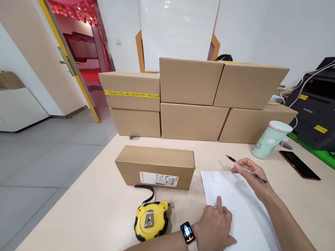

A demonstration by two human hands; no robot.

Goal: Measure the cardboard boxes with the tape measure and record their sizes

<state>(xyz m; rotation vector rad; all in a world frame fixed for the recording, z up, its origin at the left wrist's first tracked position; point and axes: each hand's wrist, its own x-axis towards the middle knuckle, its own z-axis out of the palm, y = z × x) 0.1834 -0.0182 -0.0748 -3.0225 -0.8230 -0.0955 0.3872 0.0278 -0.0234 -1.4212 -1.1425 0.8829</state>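
**Sheet (256, 235) under the left hand (216, 223), pen (250, 171) in the right hand (252, 179)**

We see the sheet flat on the bench (85, 214), just right of the small carton (155, 167); its near end runs out of view. Right of the sheet, we have open room up to the phone (300, 165) and beyond the right forearm. Another open strip lies between the small carton and the stacked boxes (191, 123), and more reaches from the tape measure (150, 220) to the bench's left edge. The sheet is white, with small, faint rows of print along its left side. The left hand has forefinger and thumb spread apart over it, other fingers curled. The right hand is clamped on the slim, dark-ended pen at the sheet's far edge. Near the phone stands a pale green cup (269, 141).
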